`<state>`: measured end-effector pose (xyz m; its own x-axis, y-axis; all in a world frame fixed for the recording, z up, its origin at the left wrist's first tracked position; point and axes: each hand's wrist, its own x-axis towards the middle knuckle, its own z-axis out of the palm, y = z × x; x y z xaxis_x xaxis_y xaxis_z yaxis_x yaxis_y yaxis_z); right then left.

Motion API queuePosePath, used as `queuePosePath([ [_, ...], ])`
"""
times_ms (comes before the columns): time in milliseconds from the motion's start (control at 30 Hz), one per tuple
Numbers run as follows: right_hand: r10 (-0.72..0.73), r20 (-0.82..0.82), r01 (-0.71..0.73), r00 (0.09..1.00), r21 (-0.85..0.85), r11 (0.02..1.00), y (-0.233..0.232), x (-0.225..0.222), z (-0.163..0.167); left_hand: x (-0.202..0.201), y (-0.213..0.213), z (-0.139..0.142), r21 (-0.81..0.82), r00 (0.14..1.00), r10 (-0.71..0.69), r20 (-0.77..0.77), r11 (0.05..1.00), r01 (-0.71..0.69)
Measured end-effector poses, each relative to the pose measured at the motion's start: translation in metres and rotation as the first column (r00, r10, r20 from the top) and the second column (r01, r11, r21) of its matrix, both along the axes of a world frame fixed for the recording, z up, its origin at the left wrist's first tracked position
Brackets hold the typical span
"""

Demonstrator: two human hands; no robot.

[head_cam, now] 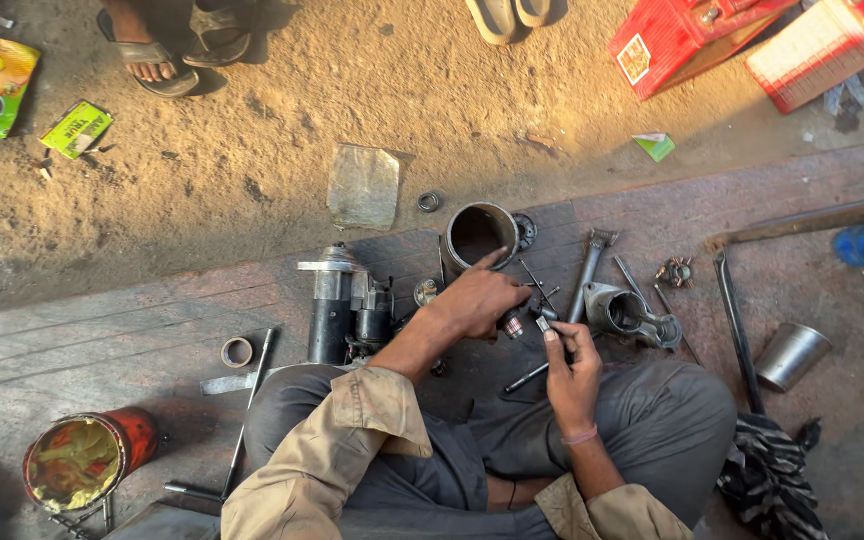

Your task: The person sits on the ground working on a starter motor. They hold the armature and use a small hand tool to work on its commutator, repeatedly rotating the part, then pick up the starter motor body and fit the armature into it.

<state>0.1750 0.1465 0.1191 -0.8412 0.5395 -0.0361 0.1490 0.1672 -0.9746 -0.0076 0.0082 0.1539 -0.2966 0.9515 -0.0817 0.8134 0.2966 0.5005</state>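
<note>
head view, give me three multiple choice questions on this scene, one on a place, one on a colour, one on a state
1. Where does the open metal cylinder stand relative to the left hand?
A. just beyond it, toward the sand
B. on the person's lap
C. inside the red tin

2. What colour is the outside of the paint tin lying near the person's left knee?
A. blue
B. red-orange
C. white

3. How is the right hand occupied?
A. lies flat and empty
B. pinches a small metal part at its fingertips
C. grips the steel cup

Answers: 1 A, the cylinder sits just past the fingers; 2 B, its wall shows red-orange; 3 B, thumb and fingers close on the part.
</note>
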Motion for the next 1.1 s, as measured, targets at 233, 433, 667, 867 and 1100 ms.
queuePosePath([
  [233, 0.098, 0.051, -0.106, 0.994, 0.181, 0.978, 0.004, -0.013, 0.027, -0.002, 0.012, 0.004, 0.035, 1.0, 0.028, 0.0, 0.999, -0.028],
  [433, 0.255, 0.054, -0.257, 0.965, 0.357, 0.898, 0.02, -0.029, 0.065, 0.0, 0.01, -0.004, 0.004, 0.998, 0.053, 0.025, 0.999, -0.053],
  [667, 0.388, 0.097, -0.387, 0.917, 0.456, 0.801, 0.046, -0.047, 0.072, -0.003, 0.02, -0.015, -0.047, 0.999, 0.042, 0.005, 0.998, -0.042],
  [867, 0.319, 0.147, -0.351, 0.936, 0.381, 0.855, 0.05, -0.047, 0.045, -0.005, 0.03, -0.024, 0.019, 0.999, 0.05, 0.004, 0.999, -0.05],
  [1100, 0.369, 0.065, -0.357, 0.927, 0.451, 0.818, 0.061, -0.043, 0.044, -0.002, 0.037, -0.025, 0.04, 0.996, 0.062, 0.065, 0.997, -0.065],
])
